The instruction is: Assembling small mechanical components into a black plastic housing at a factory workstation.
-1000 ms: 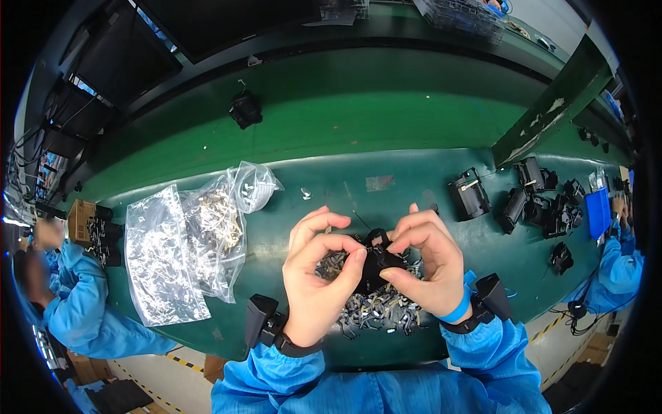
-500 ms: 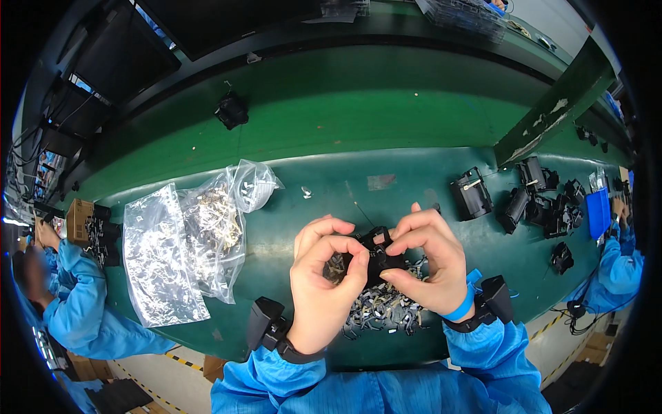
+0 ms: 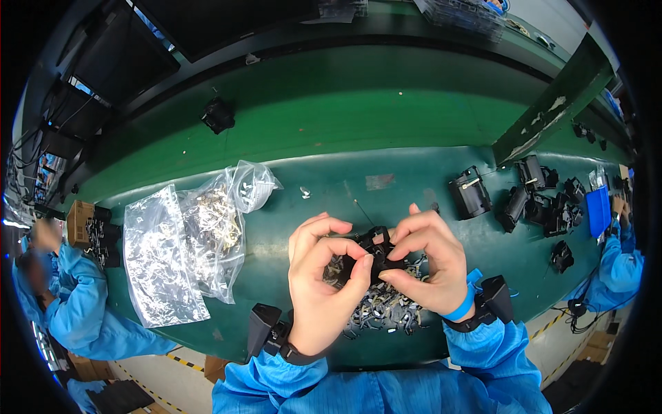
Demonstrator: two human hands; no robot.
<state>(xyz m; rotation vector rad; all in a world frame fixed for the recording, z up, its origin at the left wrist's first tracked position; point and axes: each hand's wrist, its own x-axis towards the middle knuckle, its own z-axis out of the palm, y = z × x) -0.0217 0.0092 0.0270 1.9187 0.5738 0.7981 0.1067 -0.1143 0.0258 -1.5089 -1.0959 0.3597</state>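
Observation:
My left hand (image 3: pixel 324 279) and my right hand (image 3: pixel 432 265) meet over the near middle of the table. Between them is a small black plastic part (image 3: pixel 378 257) with a thin wire standing up from it. The left thumb and index finger pinch at its left side, and what lies between those fingertips is too small to make out. On the right side, my right thumb and fingers grip the part. Just beneath the hands lies a heap of small grey and black cable pieces (image 3: pixel 386 307), partly covered by the hands and the part.
Clear plastic bags (image 3: pixel 165 255) with small metallic pieces lie to the left. Black housings (image 3: pixel 471 193) and a blue bin (image 3: pixel 598 212) sit at the right. Another black part (image 3: pixel 218 115) rests on the far green strip (image 3: pixel 331 96). Co-workers in blue sleeves (image 3: pixel 86 297) sit either side.
The black part and the specks on the far green strip have shifted left. My hands keep nearly the same grip. At the left, the co-worker's arm and head have moved slightly.

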